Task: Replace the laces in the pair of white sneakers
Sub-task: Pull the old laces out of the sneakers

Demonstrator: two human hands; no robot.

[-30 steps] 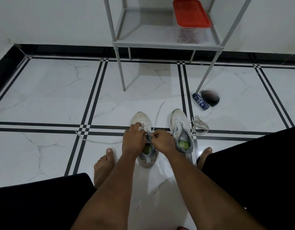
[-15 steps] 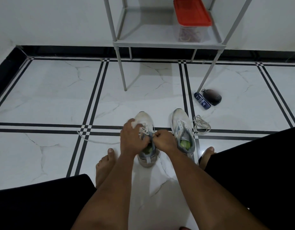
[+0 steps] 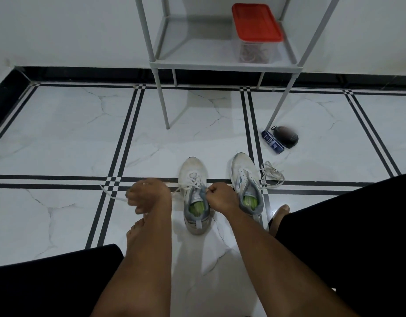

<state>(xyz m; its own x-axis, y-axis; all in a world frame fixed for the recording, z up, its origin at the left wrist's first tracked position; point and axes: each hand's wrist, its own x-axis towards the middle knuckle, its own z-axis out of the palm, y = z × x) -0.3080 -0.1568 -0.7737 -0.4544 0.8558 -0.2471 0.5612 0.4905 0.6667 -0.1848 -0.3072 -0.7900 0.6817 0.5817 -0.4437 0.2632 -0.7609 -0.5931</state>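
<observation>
Left sneaker [image 3: 195, 197] sits on floor [image 3: 60, 138] btwn the arms, w/ lace [image 3: 188, 186] part threaded. Right hand [image 3: 221, 199] fingers curl tight at the tongue, prob. steadying it; left hand [image 3: 147, 195], blurred, fingers curled, seemingly drawing lace end sideways for slack. Second sneaker [image 3: 246, 184] just beside, loose lace [image 3: 271, 177] by it.

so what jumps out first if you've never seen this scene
The red-lidded container on the grey shelf at the top stands out most. Lower centre, two white sneakers stand side by side on the tiled floor, the left hand pulling a lace sideways. A loose lace lies right of them.
</observation>
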